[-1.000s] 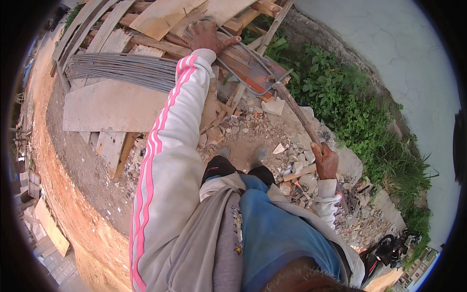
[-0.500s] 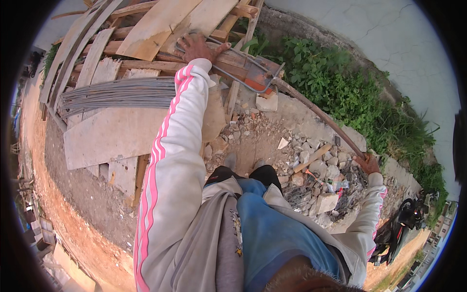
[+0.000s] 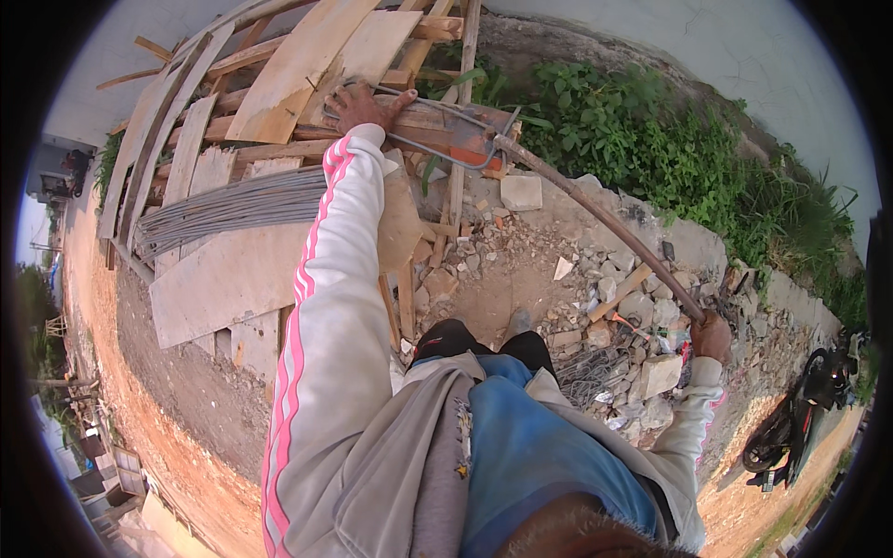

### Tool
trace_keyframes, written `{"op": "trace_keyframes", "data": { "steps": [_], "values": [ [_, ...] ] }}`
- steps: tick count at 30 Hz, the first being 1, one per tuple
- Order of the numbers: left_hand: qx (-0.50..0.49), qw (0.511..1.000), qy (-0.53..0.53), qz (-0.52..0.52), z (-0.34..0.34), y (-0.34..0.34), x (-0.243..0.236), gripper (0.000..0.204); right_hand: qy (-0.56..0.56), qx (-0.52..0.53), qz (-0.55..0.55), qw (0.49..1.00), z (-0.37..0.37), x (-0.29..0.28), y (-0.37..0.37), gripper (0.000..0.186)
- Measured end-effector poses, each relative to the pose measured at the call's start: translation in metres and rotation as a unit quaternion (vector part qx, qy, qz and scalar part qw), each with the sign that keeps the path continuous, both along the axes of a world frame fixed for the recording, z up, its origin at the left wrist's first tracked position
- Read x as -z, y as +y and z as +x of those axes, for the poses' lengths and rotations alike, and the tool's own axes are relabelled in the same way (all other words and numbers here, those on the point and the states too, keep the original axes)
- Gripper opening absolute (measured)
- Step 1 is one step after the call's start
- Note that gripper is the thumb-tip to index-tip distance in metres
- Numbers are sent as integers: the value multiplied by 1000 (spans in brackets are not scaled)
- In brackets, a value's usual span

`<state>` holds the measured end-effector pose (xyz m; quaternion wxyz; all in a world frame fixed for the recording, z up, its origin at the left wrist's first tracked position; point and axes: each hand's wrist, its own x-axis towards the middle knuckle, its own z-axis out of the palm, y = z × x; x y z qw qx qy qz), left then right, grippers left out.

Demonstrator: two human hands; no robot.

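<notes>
Our right hand (image 3: 712, 337) is wrapped firmly around the lower end of a long rust-brown metal pipe (image 3: 605, 219), out to our right above a heap of pale broken rubble (image 3: 660, 374). The pipe slants up and leftward, its far end meeting a grey steel bar bent into a long narrow loop (image 3: 437, 156), just beside an orange-red metal plate (image 3: 472, 142); we cannot tell whether the bar enters the pipe. Our left hand (image 3: 357, 107) lies palm down with fingers spread over the loop's left end, on a rough timber bench. Nearer us, a bundle of thin grey steel rods (image 3: 233, 210) rests beside a pale curved-looking plywood sheet (image 3: 233, 279). Beyond the pipe we see low green leafy plants (image 3: 633, 130) against a pale grey cracked wall (image 3: 744, 79).
</notes>
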<state>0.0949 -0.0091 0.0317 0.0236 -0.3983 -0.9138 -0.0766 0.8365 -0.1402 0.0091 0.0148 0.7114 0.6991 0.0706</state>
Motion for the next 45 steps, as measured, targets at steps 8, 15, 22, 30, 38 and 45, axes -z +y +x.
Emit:
{"op": "trace_keyframes", "data": {
  "steps": [8,15,22,30,38,45],
  "values": [
    [5,999,-20,31,-6,-5,9,124,23,151,-30,988,-136,-30,-194,22],
    [13,999,-33,24,-19,-5,14,121,123,114,-75,983,-203,-74,-248,56],
    [54,997,-55,-13,-3,-12,-8,114,239,67,-110,963,-161,-77,-242,67],
    [39,998,-51,-22,-14,-22,-8,114,296,159,-84,938,-311,-94,-330,52],
    [35,998,-41,16,-14,-9,1,117,501,179,-222,817,-309,-88,-344,44],
    [49,996,-76,-14,-7,-12,-10,115,434,113,-179,876,-260,-55,-327,50]
  ]
}}
